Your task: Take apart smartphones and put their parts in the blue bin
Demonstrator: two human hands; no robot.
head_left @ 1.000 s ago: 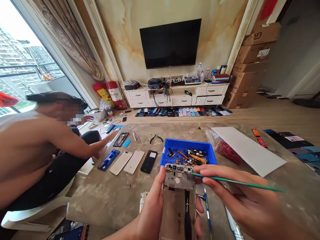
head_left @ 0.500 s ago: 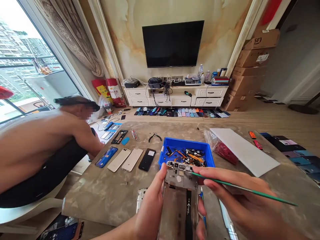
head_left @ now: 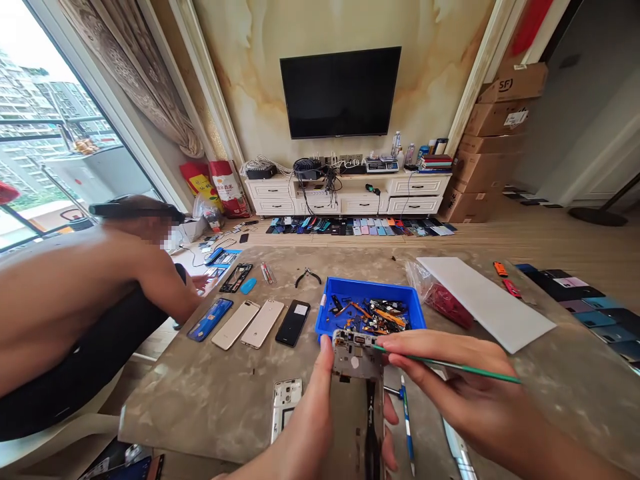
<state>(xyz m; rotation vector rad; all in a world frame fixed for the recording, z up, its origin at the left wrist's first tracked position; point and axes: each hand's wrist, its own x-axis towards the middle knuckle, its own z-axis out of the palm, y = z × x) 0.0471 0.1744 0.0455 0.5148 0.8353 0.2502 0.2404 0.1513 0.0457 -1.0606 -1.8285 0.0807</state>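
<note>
My left hand [head_left: 313,400] is wrapped round an opened phone body [head_left: 350,407], its thumb along the left edge and fingertips showing at the right. A metal plate and small parts lie at the phone's top end, and a black ribbon cable runs down inside. My right hand [head_left: 465,383] pinches a thin green tool [head_left: 475,372], whose tip is at the phone's upper right corner. Just beyond the phone stands a blue tray [head_left: 423,313] of loose small parts and cables. Part of a white phone frame [head_left: 287,388] shows beside my left hand.
Several phones, including a gold one [head_left: 236,325] and a black one [head_left: 293,323], lie left on the table, with pliers [head_left: 307,277] behind them. A blue pen-like tool [head_left: 407,427] lies at right. White foam board [head_left: 487,303] stands out beyond. Another person [head_left: 100,280] crouches at left.
The phone has tilted a little, and the green tool's far end has swung inward and up. My right hand has shifted left. The crouching person's hand has come into view.
</note>
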